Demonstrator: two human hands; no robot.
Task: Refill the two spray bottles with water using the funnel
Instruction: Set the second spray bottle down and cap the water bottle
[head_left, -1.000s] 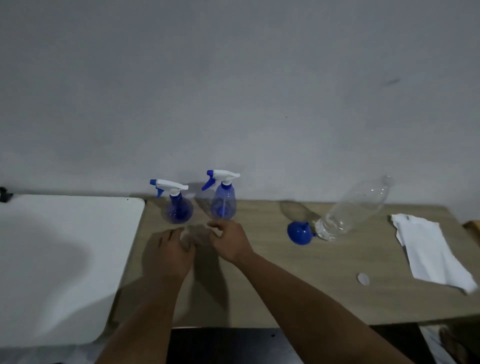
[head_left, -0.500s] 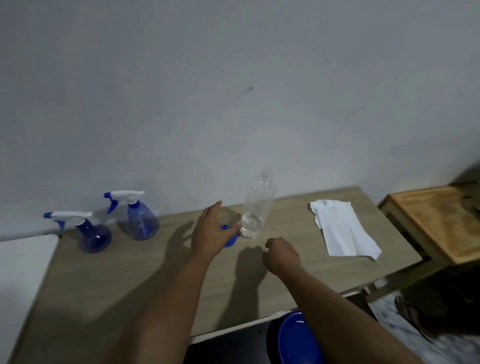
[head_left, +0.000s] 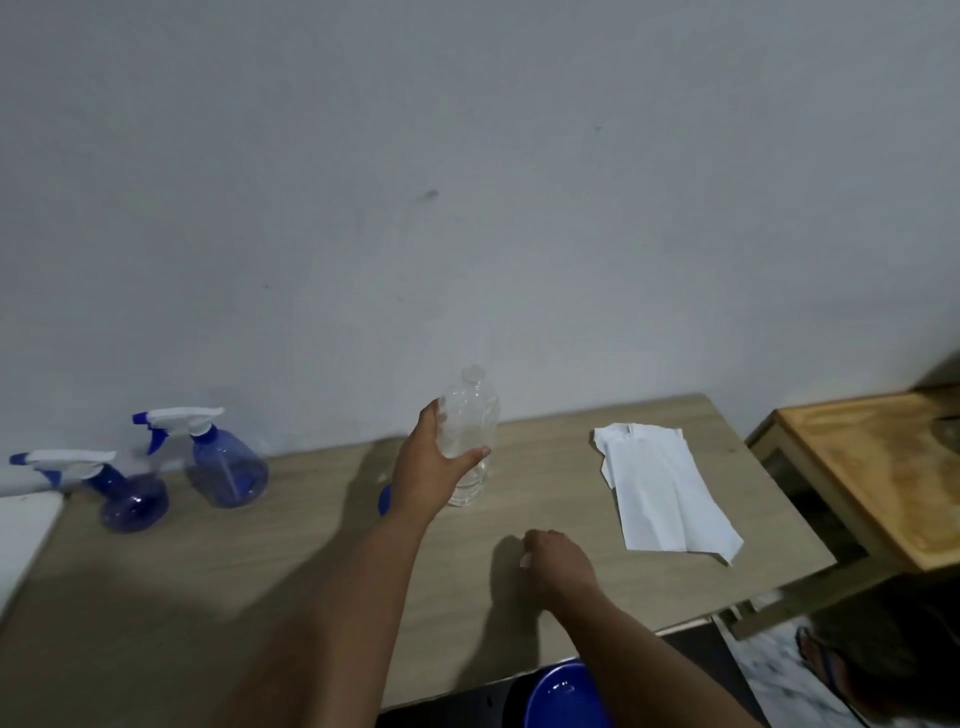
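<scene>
Two blue spray bottles with white trigger heads stand at the table's back left, one (head_left: 135, 499) rounder and darker, the other (head_left: 228, 467) paler. My left hand (head_left: 431, 467) grips an upright clear plastic bottle (head_left: 470, 415) with no cap and a little water at the bottom. The blue funnel (head_left: 384, 501) lies behind my left wrist, with only a sliver showing. My right hand (head_left: 556, 561) rests on the wooden table (head_left: 260, 571) with fingers curled, pinching a small white cap (head_left: 524, 561).
A white folded cloth (head_left: 665, 493) lies on the table's right part. A lower wooden stand (head_left: 872, 467) sits to the right. A blue basin (head_left: 566, 696) is under the table's front edge. A white surface (head_left: 21, 530) adjoins the table on the left.
The view swung right. My left hand went from the funnel's side to the clear bottle and gripped it. My right hand moved forward and right onto the white cap.
</scene>
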